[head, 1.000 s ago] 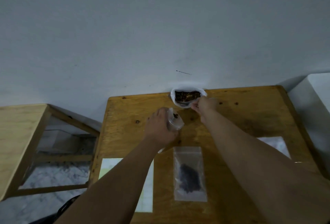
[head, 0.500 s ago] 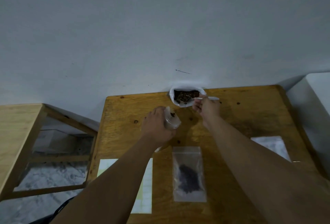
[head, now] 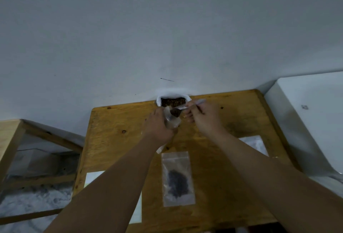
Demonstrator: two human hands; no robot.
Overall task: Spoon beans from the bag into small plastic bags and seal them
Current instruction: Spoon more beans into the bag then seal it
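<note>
A white bag of brown beans [head: 173, 101] stands open at the table's far edge against the wall. My left hand [head: 157, 127] grips a small clear plastic bag [head: 172, 120], holding its mouth open just in front of the bean bag. My right hand [head: 202, 116] pinches a white plastic spoon [head: 181, 109]; its bowl carries dark beans and sits over the small bag's mouth. A filled clear bag of beans [head: 177, 179] lies flat on the wooden table [head: 222, 167] between my forearms.
A white sheet [head: 92, 177] lies at the table's left front and another pale sheet [head: 254, 143] on the right. A second wooden table [head: 9, 136] stands to the left across a gap. A white block [head: 306, 117] borders the right edge.
My right hand lifted the spoon out of the bean bag and brought it, loaded, left and nearer to the small bag's mouth. My left hand raised the small bag slightly toward it.
</note>
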